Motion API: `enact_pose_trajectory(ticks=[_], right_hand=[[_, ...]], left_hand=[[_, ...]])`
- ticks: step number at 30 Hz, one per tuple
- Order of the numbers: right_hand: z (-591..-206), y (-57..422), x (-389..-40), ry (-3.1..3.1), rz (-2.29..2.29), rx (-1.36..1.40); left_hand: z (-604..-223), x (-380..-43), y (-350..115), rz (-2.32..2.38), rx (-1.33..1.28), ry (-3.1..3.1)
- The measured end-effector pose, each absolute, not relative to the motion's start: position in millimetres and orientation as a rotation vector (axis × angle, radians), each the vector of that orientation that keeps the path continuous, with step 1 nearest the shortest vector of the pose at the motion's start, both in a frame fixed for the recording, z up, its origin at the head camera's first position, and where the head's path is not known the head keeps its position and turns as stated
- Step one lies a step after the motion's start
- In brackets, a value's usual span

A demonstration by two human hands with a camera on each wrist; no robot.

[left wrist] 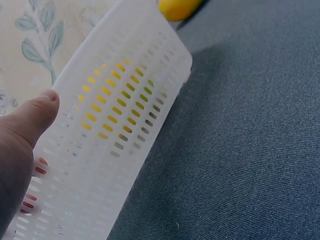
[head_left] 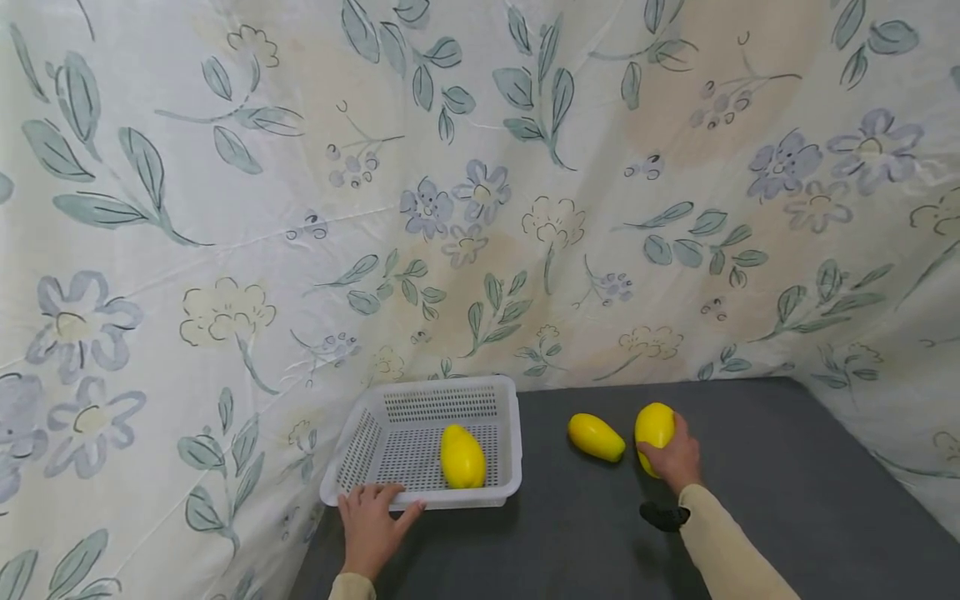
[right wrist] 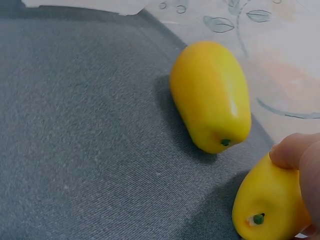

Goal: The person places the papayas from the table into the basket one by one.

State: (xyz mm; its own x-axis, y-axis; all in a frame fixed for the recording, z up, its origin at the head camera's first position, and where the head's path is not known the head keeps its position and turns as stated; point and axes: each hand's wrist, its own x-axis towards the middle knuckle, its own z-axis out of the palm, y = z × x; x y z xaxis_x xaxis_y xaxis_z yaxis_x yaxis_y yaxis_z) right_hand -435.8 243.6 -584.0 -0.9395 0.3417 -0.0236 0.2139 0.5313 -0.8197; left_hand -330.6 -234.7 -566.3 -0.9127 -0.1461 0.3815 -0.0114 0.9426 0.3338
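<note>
My left hand (head_left: 371,529) holds the near rim of a white plastic basket (head_left: 420,500), fingers over the inside and thumb on the outside. Through the slots in the left wrist view, parts of the fingers show behind the basket wall (left wrist: 90,180). One yellow papaya (head_left: 462,458) lies in the basket, toward its right side. On the right, my right hand (head_left: 677,457) grips another yellow papaya (head_left: 654,433), thumb on the near side; its stem end (right wrist: 258,219) shows in the right wrist view. A third papaya (head_left: 596,437) lies just left of that hand, untouched.
A dark grey cloth-covered table (head_left: 570,533) lies under everything. Behind it and along both sides hangs a floral curtain (head_left: 480,317), close to the basket's far edge. A black band (head_left: 663,517) sits at the right wrist.
</note>
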Motion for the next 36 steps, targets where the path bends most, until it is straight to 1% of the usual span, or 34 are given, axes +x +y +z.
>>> enact_pose_trajectory(ticks=[8,15,28,36], right_hand=[[-583,249,-433,-2.556,1.509,-0.564],[-567,241,-431,-2.499,1.58,-0.597],[-517,206,-419,-2.486,1.75,-0.312],[-499,178,-409,-2.52,1.767,-0.191]], left_hand=[[-567,-331,-235,-0.487,0.115,-2.715],[-565,-331,-235,-0.485,0.157,-2.751],[-566,-333,-235,-0.501,0.172,-2.761],[-568,-334,-237,-0.505,0.135,-2.719]])
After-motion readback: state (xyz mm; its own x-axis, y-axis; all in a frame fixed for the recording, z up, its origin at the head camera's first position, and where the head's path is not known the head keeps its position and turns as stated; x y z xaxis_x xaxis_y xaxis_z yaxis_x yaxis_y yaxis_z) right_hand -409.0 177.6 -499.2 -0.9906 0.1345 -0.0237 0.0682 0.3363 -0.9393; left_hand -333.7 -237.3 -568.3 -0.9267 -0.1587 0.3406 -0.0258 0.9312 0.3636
